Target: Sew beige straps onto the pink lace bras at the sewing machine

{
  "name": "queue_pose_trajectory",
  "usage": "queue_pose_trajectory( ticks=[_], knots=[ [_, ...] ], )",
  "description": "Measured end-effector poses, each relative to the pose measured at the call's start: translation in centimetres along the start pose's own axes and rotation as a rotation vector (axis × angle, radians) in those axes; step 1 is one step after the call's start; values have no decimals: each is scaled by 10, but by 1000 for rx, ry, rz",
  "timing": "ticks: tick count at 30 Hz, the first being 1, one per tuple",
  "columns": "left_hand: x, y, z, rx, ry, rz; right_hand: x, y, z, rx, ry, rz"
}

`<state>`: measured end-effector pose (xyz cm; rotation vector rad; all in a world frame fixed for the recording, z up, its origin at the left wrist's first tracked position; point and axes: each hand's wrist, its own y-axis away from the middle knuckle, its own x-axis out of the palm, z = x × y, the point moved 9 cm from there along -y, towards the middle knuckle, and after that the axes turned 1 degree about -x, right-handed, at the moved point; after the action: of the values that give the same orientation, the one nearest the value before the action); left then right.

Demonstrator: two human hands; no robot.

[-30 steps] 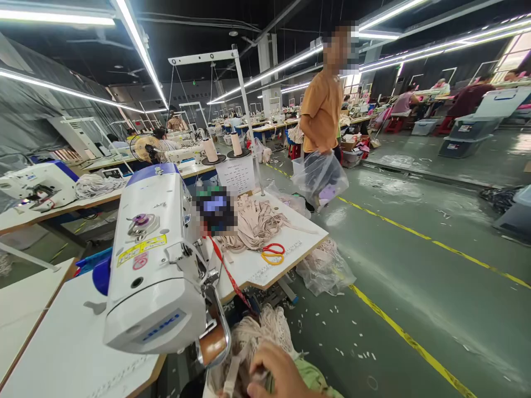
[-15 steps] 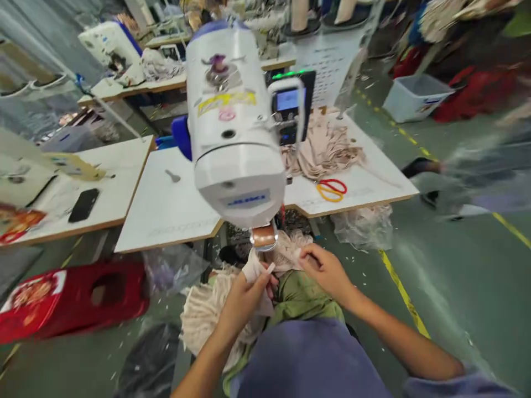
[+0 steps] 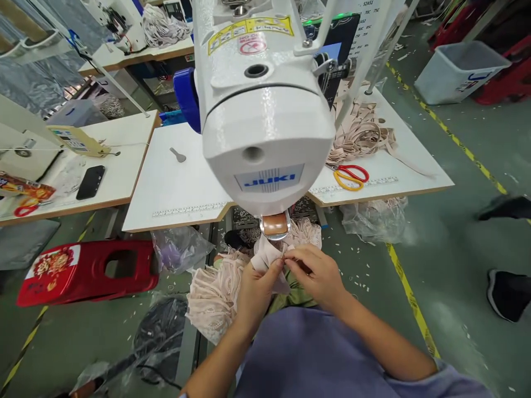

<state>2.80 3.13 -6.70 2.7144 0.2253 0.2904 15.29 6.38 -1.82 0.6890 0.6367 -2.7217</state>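
Note:
Over my lap, just below the head of a white JUKI sewing machine (image 3: 269,143), both hands meet at a pale pink fabric piece (image 3: 265,254). My left hand (image 3: 258,287) is closed round its lower left part, thumb on top. My right hand (image 3: 317,273) pinches at the fabric's right edge, fingertips touching the left thumb; anything small between those fingers is hidden. A large bunch of gathered cream-pink fabric pieces (image 3: 215,298) hangs left of my left hand. More ruffled pink fabric (image 3: 307,235) lies behind my hands, under the machine's end.
Red-and-yellow scissors (image 3: 350,176) and a heap of pink straps (image 3: 360,132) lie on the right tabletop. A phone (image 3: 90,182) rests on the left table. A red stool (image 3: 91,271) stands at lower left. Another person's shoe (image 3: 509,294) shows at right.
My right hand has moved left to join the left hand at the fabric; before, they were apart. The view has moved closer to the machine. The person at right has shifted.

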Motion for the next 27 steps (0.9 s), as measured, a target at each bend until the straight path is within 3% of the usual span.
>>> queue_pose_trajectory(
  ticks=[4,10,17,22,27],
  knots=[
    [2,0,-4,62,-124,23,0,-4,-13,102,-42,62],
    [2,3,-16,211,-314,58,12,-11,-19,200,-151,336],
    [4,2,-6,158,-191,103,17,-11,-16,246,-232,499],
    [7,-6,5,26,-118,139,13,-12,-19,220,-112,471],
    [4,-7,-14,132,-229,86,12,-10,-27,300,-143,427]
  ],
)
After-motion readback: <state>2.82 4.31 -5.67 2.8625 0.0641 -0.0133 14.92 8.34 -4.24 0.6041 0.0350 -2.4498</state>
